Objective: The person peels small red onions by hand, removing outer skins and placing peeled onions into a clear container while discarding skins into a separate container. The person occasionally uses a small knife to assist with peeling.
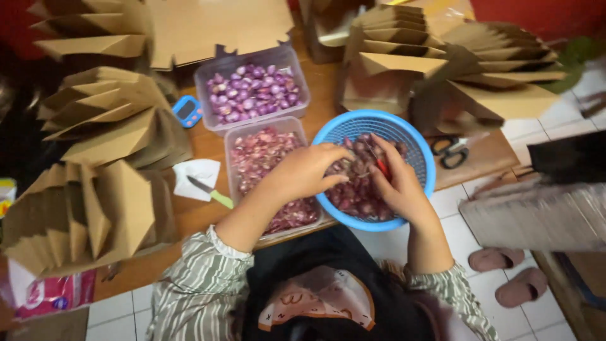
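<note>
White floor tiles (555, 120) nearest, with a pair of pink slippers (514, 275) off to the person's right and a pink plastic packet (53, 293) at the low left. A striped sleeve (202, 287) leads up to the left hand (306, 170), and the right hand (394, 183) is beside it; both reach into a blue plastic basket (420, 148) of unpeeled shallots (356, 196), which sits on the near edge of a low wooden tabletop (322, 95). Left hand curled, fingers pinched on a shallot. Right hand closed round something with a red handle (383, 168), likely a small knife; blade hidden, cannot tell for sure. The hands nearly touch over the basket.

Just left of the basket is a clear tub of reddish shallot skins (268, 158). Behind it sits a second clear tub of peeled purple shallots (252, 91). A green-handled knife (211, 192) lies on white paper (199, 173), with a small blue digital timer (188, 110) further back. Black scissors (449, 151) lie right of the basket.

Folded brown cardboard boxes (104, 120) are stacked in fans on the left, the back and the right, crowding the tabletop. A red wall (543, 12) stands at the far right.
</note>
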